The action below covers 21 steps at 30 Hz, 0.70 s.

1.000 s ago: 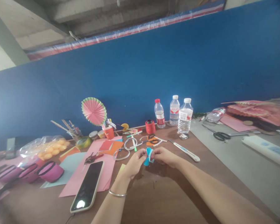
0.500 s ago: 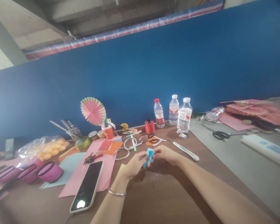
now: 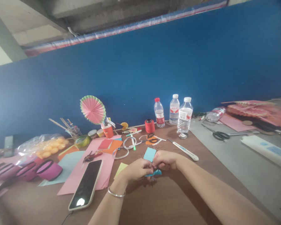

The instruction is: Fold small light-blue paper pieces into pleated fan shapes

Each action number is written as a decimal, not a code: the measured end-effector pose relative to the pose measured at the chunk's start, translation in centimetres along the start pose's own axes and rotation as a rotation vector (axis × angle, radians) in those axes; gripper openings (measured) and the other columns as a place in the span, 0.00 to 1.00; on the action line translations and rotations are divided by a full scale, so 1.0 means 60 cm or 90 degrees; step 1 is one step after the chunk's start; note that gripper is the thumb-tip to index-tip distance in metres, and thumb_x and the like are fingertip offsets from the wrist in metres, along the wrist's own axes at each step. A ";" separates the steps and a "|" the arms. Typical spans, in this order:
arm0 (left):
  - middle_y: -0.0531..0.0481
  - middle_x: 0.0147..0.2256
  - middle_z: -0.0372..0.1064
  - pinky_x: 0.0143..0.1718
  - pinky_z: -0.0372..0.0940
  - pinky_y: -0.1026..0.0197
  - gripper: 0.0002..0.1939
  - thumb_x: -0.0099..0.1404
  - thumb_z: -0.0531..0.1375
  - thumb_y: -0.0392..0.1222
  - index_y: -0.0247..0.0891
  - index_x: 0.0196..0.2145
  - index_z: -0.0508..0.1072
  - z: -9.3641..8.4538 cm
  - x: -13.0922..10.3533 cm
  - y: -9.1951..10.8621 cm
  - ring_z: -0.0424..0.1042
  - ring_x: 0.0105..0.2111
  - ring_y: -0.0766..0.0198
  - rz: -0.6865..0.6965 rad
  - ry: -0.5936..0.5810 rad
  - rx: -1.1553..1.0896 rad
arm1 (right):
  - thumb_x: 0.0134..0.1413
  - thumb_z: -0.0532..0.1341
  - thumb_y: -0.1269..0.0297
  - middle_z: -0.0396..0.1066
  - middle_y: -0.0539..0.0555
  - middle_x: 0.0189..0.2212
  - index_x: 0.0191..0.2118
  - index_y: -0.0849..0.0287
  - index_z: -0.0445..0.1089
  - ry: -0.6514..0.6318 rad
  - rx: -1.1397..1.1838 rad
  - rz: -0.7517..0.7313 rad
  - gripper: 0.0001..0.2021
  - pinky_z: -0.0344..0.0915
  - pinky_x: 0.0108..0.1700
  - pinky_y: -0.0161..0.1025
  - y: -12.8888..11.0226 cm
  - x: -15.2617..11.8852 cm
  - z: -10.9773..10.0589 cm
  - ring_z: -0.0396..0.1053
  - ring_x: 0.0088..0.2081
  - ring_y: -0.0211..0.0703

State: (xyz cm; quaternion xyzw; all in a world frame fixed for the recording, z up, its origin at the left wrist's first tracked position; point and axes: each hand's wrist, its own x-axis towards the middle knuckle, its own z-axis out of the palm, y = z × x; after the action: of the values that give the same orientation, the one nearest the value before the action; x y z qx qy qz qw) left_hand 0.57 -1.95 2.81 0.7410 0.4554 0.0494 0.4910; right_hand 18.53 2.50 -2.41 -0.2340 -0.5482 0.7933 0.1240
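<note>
Paper (image 3: 150,153) in shades of blue, held low over the brown counter (image 3: 145,206) between left grip (image 3: 140,168) and right grip (image 3: 165,160). Shows a pale, flat square beyond the fingers and a brighter, crinkled part on the near side; cannot make out whether one piece or two. Holds both grips narrow and closed on the paper, knuckles bent, fingertips close together at the middle. Hides the exact points of pinching behind the fingers. Wears a silver bangle (image 3: 116,192) on the left wrist. Beyond and right of the right grip, a white utility knife (image 3: 186,151). Just left of the left grip, a piece of yellow paper (image 3: 120,170) flat on the counter; farther left, pink sheets (image 3: 104,175) with a dark-screened phone (image 3: 85,184) resting partly on top. Beyond the grips, a red spool (image 3: 150,126) and, to its right, three upright bottles (image 3: 174,111), one capped in red and two in white. Behind the pink sheets, a pleated pink fan (image 3: 93,109) with a green edge, standing up from a red cup (image 3: 108,132). At the back, a blue partition (image 3: 131,68) across nearly the whole width
</note>
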 end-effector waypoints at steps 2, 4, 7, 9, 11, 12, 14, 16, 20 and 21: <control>0.50 0.24 0.67 0.26 0.57 0.68 0.11 0.55 0.51 0.41 0.32 0.30 0.68 0.001 0.003 -0.005 0.65 0.22 0.69 -0.012 -0.005 0.044 | 0.39 0.58 0.65 0.44 0.41 0.08 0.24 0.64 0.62 0.026 -0.011 0.020 0.07 0.35 0.13 0.25 -0.002 0.003 0.005 0.36 0.12 0.25; 0.51 0.24 0.67 0.26 0.56 0.68 0.11 0.54 0.50 0.39 0.32 0.31 0.69 0.001 0.006 -0.012 0.65 0.22 0.69 -0.023 0.028 0.109 | 0.38 0.58 0.64 0.43 0.41 0.09 0.23 0.64 0.63 0.069 -0.053 0.014 0.07 0.35 0.14 0.26 -0.006 0.004 0.013 0.36 0.12 0.25; 0.51 0.24 0.68 0.26 0.54 0.68 0.11 0.52 0.49 0.38 0.33 0.27 0.70 0.002 0.011 -0.024 0.64 0.23 0.69 -0.034 0.122 0.202 | 0.38 0.59 0.62 0.51 0.45 0.12 0.22 0.64 0.66 0.207 -0.237 -0.050 0.08 0.41 0.16 0.27 -0.012 0.005 0.031 0.43 0.14 0.26; 0.51 0.24 0.68 0.26 0.54 0.68 0.11 0.52 0.49 0.39 0.33 0.24 0.69 0.000 0.016 -0.032 0.63 0.24 0.68 -0.037 0.188 0.225 | 0.39 0.58 0.62 0.58 0.48 0.15 0.22 0.63 0.69 0.326 -0.427 -0.097 0.09 0.45 0.19 0.28 -0.016 0.005 0.046 0.52 0.18 0.29; 0.51 0.23 0.67 0.25 0.53 0.68 0.11 0.52 0.48 0.39 0.33 0.23 0.69 -0.003 0.021 -0.038 0.63 0.24 0.68 -0.027 0.238 0.196 | 0.42 0.56 0.62 0.63 0.51 0.18 0.23 0.61 0.70 0.455 -0.641 -0.117 0.09 0.47 0.23 0.29 -0.017 0.006 0.063 0.58 0.22 0.34; 0.51 0.23 0.67 0.25 0.53 0.68 0.11 0.53 0.48 0.39 0.33 0.23 0.68 -0.005 0.024 -0.040 0.62 0.24 0.69 -0.016 0.265 0.164 | 0.43 0.55 0.63 0.65 0.52 0.20 0.22 0.61 0.69 0.503 -0.739 -0.127 0.09 0.49 0.25 0.31 -0.016 0.007 0.070 0.61 0.24 0.36; 0.52 0.23 0.65 0.24 0.53 0.69 0.10 0.53 0.49 0.40 0.32 0.24 0.68 -0.010 0.032 -0.045 0.61 0.23 0.70 0.005 0.333 0.090 | 0.47 0.53 0.64 0.67 0.55 0.23 0.24 0.61 0.69 0.547 -0.868 -0.149 0.11 0.50 0.28 0.33 -0.011 0.010 0.080 0.63 0.27 0.40; 0.53 0.22 0.63 0.22 0.51 0.70 0.11 0.53 0.51 0.42 0.32 0.25 0.67 -0.014 0.039 -0.048 0.59 0.21 0.72 0.005 0.403 0.025 | 0.51 0.50 0.65 0.68 0.56 0.24 0.26 0.61 0.69 0.559 -0.903 -0.175 0.13 0.51 0.29 0.33 -0.004 0.014 0.083 0.64 0.27 0.39; 0.56 0.17 0.58 0.16 0.46 0.71 0.13 0.54 0.53 0.47 0.32 0.26 0.66 -0.018 0.050 -0.049 0.50 0.14 0.76 -0.021 0.427 -0.121 | 0.50 0.51 0.66 0.68 0.53 0.26 0.27 0.60 0.68 0.640 -0.810 -0.231 0.10 0.51 0.31 0.31 0.007 0.022 0.071 0.64 0.29 0.37; 0.56 0.16 0.57 0.15 0.44 0.71 0.14 0.54 0.52 0.49 0.32 0.26 0.65 -0.018 0.051 -0.048 0.48 0.12 0.76 -0.020 0.420 -0.156 | 0.49 0.52 0.66 0.67 0.53 0.27 0.26 0.60 0.68 0.653 -0.764 -0.257 0.09 0.52 0.32 0.30 0.008 0.024 0.066 0.63 0.30 0.36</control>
State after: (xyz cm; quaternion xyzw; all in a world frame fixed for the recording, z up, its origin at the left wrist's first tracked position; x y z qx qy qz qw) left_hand 0.00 1.29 0.01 0.6136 0.5914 0.3333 0.4034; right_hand 15.31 -0.26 -2.05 -0.4915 -0.7865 0.1215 0.3536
